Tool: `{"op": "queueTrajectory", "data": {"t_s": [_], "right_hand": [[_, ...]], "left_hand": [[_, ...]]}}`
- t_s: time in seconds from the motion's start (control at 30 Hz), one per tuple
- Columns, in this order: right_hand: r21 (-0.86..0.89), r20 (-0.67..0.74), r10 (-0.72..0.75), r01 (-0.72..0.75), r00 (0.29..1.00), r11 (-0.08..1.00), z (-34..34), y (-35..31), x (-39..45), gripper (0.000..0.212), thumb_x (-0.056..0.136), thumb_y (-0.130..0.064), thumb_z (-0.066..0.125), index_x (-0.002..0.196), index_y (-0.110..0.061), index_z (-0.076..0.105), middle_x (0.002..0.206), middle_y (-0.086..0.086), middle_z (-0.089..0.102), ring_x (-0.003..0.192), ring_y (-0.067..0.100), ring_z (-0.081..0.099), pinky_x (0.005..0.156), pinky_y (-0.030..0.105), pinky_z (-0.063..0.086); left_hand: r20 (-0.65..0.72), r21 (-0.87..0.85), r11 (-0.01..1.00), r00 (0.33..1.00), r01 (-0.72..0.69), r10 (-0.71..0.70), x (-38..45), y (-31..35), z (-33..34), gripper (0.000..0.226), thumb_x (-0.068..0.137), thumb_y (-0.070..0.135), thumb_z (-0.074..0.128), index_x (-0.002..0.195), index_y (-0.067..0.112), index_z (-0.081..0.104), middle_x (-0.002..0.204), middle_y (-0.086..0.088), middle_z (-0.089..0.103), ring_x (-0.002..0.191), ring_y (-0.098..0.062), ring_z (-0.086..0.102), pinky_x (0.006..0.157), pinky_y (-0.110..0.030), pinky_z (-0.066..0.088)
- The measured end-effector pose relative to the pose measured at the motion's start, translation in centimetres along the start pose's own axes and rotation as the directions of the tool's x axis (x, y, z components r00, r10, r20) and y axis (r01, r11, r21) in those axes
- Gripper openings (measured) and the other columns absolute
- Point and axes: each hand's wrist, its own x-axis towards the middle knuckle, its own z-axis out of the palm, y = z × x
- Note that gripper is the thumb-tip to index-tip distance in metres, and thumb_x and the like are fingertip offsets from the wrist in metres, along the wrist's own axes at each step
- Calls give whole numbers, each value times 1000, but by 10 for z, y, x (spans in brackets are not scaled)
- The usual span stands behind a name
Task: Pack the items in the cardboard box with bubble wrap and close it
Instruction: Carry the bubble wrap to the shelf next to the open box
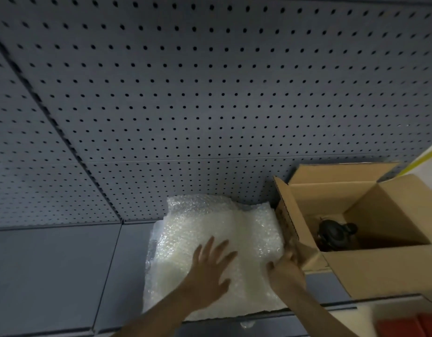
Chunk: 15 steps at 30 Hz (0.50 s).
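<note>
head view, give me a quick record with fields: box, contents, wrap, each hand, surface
box: cardboard box, flaps open, on the right of the shelf
contents: one dark item at the bottom; what it is cannot be told
wrap: bubble wrap lies spread flat, left of the box
left hand: left hand flat on the wrap, fingers spread
right hand: right hand at the wrap's right edge by the box's left flap; blurred, grip unclear
surface: grey shelf below a pegboard
</note>
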Motion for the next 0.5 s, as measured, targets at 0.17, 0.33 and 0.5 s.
{"op": "queueTrajectory", "data": {"t_s": [0.17,0.33,0.5], "right_hand": [[6,56,13,-14,998,1000,-3,10,-1,52,92,-30,51,134,-6,32,132,14,50,116,29,54,95,37,47],[67,-26,-97,98,995,993,-5,10,-6,50,90,-23,55,135,-4,42,132,15,53,124,28,45,94,33,47],[90,-25,-75,77,997,993,-18,-13,-19,44,88,-31,59,127,-12,54,129,8,57,116,25,54,93,34,48]], "left_hand": [[168,62,995,982,74,-84,18,-2,16,66,95,52,36,150,39,2,159,6,-19,142,-33,-26,114,-50,-13],[188,64,996,980,56,-67,23,-11,20,69,94,53,40,149,40,2,159,7,-17,144,-31,-21,116,-50,-7],[187,-34,998,981,52,-45,24,-18,15,74,90,48,51,149,39,8,159,12,-11,147,-26,-14,118,-48,-1]]}}
